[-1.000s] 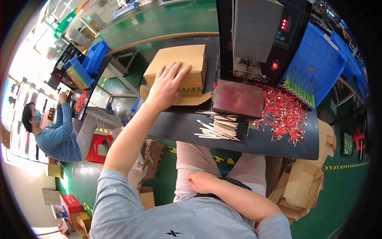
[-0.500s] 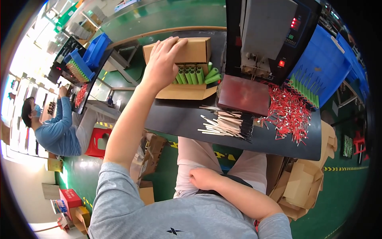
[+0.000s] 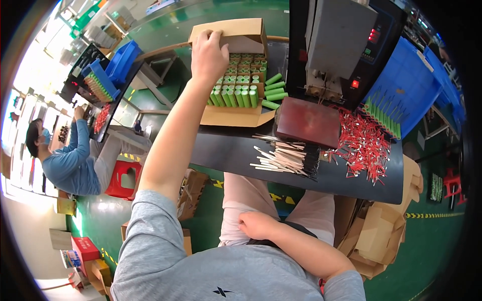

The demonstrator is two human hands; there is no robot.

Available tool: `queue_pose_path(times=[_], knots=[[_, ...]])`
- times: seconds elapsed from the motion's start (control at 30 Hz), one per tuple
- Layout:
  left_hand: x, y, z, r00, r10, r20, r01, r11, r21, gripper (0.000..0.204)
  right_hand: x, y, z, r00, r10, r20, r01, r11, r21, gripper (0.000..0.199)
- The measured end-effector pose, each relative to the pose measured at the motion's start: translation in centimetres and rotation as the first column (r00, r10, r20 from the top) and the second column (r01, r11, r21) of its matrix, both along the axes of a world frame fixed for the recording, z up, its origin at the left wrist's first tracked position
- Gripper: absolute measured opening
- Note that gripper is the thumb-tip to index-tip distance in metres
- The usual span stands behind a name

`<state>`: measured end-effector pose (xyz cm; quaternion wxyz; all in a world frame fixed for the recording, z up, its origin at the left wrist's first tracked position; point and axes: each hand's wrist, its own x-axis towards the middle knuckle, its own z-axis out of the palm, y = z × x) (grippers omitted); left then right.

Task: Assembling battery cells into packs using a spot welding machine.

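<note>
The right hand (image 3: pixel 258 224) rests nearest to the person, at about 6 o'clock in the view, lying on the lap with the fingers curled loosely; it has hold of nothing. Just above it, toward 12 o'clock, begins the dark worktable (image 3: pixel 226 153). On the table lies a loose bundle of thin pale sticks (image 3: pixel 281 158), and at 3 o'clock from them there is a scattered heap of small red wire pieces (image 3: pixel 364 145). A dark red block (image 3: pixel 307 122) sits between the sticks and the grey machine (image 3: pixel 341 40), which stands at the far edge with small red lights on its front.

At 9 o'clock from the red block is an open cardboard box (image 3: pixel 233 115) filled with rows of green cylindrical cells (image 3: pixel 236 83); a few cells lie loose at its right side, near the machine. The left arm reaches far out over the table, and the left hand (image 3: pixel 208 52) is on the raised back flap of the box, at about 12 o'clock from the cells, fingers bent over the flap edge and gripping it.

Farther, at 2 o'clock, a blue bin (image 3: pixel 406 85) holds more green cells. At 9 o'clock, well apart, another person (image 3: pixel 65 160) in blue sits on a red stool (image 3: pixel 123 178) at a second bench
</note>
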<state>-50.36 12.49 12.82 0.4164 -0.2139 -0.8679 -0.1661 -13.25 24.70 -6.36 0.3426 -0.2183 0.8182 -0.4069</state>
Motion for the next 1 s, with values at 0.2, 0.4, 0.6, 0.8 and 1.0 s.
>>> queue_pose_path(times=[0.2, 0.4, 0.6, 0.8, 1.0], knots=[[1.2, 0.3, -1.4, 0.982, -0.113, 0.153, 0.117, 0.993, -0.018, 0.067, -0.1, 0.2, 0.2, 1.000, 0.000, 0.009, 0.000, 1.000, -0.002, 0.023], [1.4, -0.9, -1.9, 0.992, -0.085, 0.090, 0.091, 0.993, -0.070, 0.078, 0.0, -0.1, -0.1, 1.000, 0.026, 0.013, -0.026, 1.000, 0.001, 0.022], [0.9, 0.6, -1.9, 0.997, 0.037, 0.068, -0.042, 0.997, 0.067, 0.062, -0.5, 0.0, 0.7, 1.000, 0.012, 0.019, -0.013, 1.000, 0.015, 0.023], [-1.5, 4.0, -1.8, 0.911, -0.018, 0.413, 0.017, 1.000, 0.005, 0.082, -0.4, -0.1, 0.9, 0.999, 0.007, 0.050, -0.010, 0.998, 0.054, 0.024], [-5.6, 3.1, -3.4, 0.867, 0.048, 0.496, 0.026, 0.989, -0.143, 0.063, -0.5, -0.7, 0.6, 0.999, 0.016, 0.036, -0.018, 0.998, 0.058, 0.024]])
